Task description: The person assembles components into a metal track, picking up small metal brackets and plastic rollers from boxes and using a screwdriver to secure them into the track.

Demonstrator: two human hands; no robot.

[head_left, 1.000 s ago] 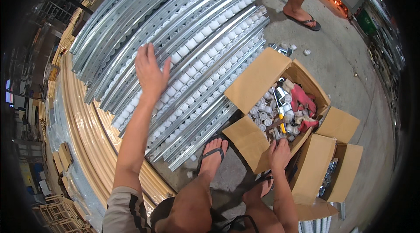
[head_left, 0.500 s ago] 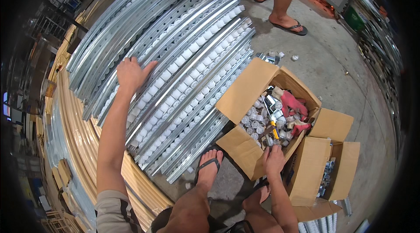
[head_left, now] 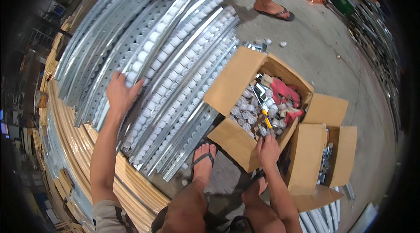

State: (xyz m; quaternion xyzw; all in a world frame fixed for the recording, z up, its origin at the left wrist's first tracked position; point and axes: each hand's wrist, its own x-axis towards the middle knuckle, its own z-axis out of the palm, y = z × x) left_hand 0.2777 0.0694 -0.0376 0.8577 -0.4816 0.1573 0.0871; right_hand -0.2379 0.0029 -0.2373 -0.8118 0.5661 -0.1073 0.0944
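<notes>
Long metal roller tracks (head_left: pixel 175 64) lined with white rollers lie side by side in front of me. My left hand (head_left: pixel 120 93) grips one of them near its close end, fingers over the left side and thumb on the right. That track is turned so its row of white rollers (head_left: pixel 151 42) faces up. My right hand (head_left: pixel 268 150) is at the near side of an open cardboard box (head_left: pixel 232 79), its fingers curled together over the contents; what they pinch is hidden. Inside lie loose clear-white rollers (head_left: pixel 245 117), a yellow-handled tool (head_left: pixel 267 119) and red-and-white gloves (head_left: pixel 284 93).
A second cardboard box (head_left: pixel 308 158) with metal pieces stands at the right. Beige tubes (head_left: pixel 81 141) lie under the tracks at the left. Another person's sandalled foot (head_left: pixel 273 10) is on the concrete floor beyond. Metal lengths (head_left: pixel 372 49) are stacked along the far right.
The track under my left hand has turned and lifted, showing more of its white rollers. My right hand stays at the box's near edge. The whole view has shifted slightly.
</notes>
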